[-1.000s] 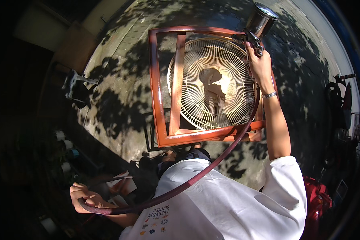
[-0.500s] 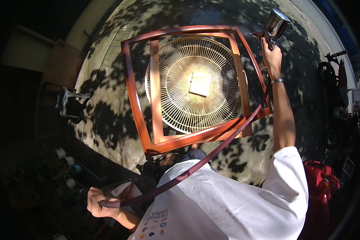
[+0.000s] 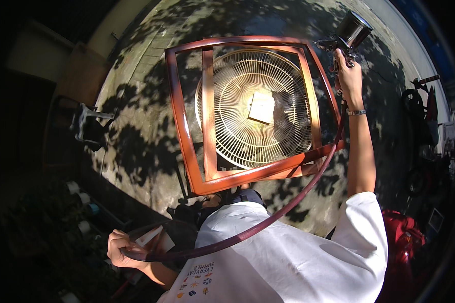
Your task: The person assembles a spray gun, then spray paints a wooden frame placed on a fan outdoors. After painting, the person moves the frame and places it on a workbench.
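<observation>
My right hand (image 3: 350, 83), raised at the far right, is closed around the handle of a spray gun (image 3: 333, 63) with a shiny metal cup (image 3: 354, 29) on top. A dark red hose (image 3: 283, 212) runs from the gun across my shirt to my left hand (image 3: 120, 248), which grips it at the lower left. In front of me, a glossy reddish-brown wooden frame (image 3: 184, 136) rests over a round wire fan grille (image 3: 232, 126). Inside it shows a paler inner frame (image 3: 209, 111). A small, brightly lit block (image 3: 261, 107) sits at the grille's centre. What supports the grille is mostly hidden.
Concrete ground (image 3: 141, 166) with leaf shadows surrounds the frame. A chair-like object (image 3: 92, 125) stands at the left, and a dark panel (image 3: 81, 76) leans behind it. Potted plants (image 3: 45, 227) line the lower left. A bicycle-like shape (image 3: 422, 106) and a red object (image 3: 402, 235) are at the right.
The frame and grille appear further right in view. My right hand with the spray gun has shifted slightly right and down. The hose hangs in a deeper curve; my left hand keeps its grip.
</observation>
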{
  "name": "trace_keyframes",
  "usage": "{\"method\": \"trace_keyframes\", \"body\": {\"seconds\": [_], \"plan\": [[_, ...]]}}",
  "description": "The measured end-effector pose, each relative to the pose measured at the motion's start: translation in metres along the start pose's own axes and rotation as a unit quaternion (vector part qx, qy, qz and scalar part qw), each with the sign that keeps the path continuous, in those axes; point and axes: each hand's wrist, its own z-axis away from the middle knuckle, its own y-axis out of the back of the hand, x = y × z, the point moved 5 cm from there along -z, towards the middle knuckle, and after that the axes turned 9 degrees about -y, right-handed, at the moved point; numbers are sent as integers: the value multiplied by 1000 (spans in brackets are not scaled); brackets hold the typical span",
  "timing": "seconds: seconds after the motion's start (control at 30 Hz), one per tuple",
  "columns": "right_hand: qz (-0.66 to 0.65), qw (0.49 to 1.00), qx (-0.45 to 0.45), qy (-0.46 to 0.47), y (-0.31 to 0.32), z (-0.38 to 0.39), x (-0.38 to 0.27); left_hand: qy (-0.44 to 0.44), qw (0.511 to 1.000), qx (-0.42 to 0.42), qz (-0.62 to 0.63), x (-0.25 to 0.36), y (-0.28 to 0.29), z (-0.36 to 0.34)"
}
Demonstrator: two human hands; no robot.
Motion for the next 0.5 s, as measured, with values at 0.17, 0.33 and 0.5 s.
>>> {"method": "trace_keyframes", "body": {"seconds": [0.17,0.33,0.5], "plan": [[-44,989,-143,10,-80,74,-70,-40,998,30,35,-22,58,4],[-92,965,-245,31,-140,116,-116,10,999,43,10,-37,87,11],[-179,925,-332,50,-186,149,-159,-1,999,47,12,-41,105,14]]}}
